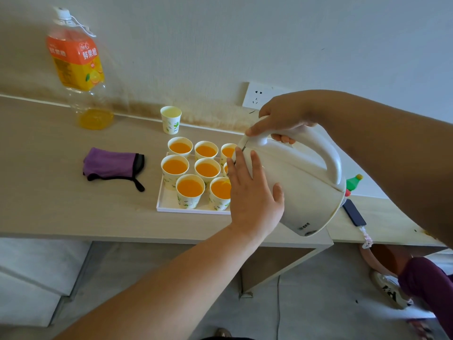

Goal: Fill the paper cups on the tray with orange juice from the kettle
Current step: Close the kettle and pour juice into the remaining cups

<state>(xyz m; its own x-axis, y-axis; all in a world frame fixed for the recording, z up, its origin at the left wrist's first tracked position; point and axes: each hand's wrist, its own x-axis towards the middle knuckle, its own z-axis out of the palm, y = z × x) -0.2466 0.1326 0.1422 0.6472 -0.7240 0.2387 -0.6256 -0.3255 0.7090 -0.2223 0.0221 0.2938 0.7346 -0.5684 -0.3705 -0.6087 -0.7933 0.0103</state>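
A white tray (169, 202) on the wooden desk holds several paper cups (190, 193) filled with orange juice. The white kettle (301, 187) hangs tilted to the left over the tray's right side, hiding the cups there. My right hand (282, 119) grips the kettle's handle from above. My left hand (252, 190) presses with straight fingers against the kettle's lid and side. One more paper cup (170, 119) stands off the tray behind it, with no orange juice visible inside.
A large orange juice bottle (78, 69), nearly drained, stands at the back left. A purple pouch (112, 165) lies left of the tray. A dark phone (354, 212) and a small green bottle (354, 180) sit to the right. A wall socket (257, 95) is behind.
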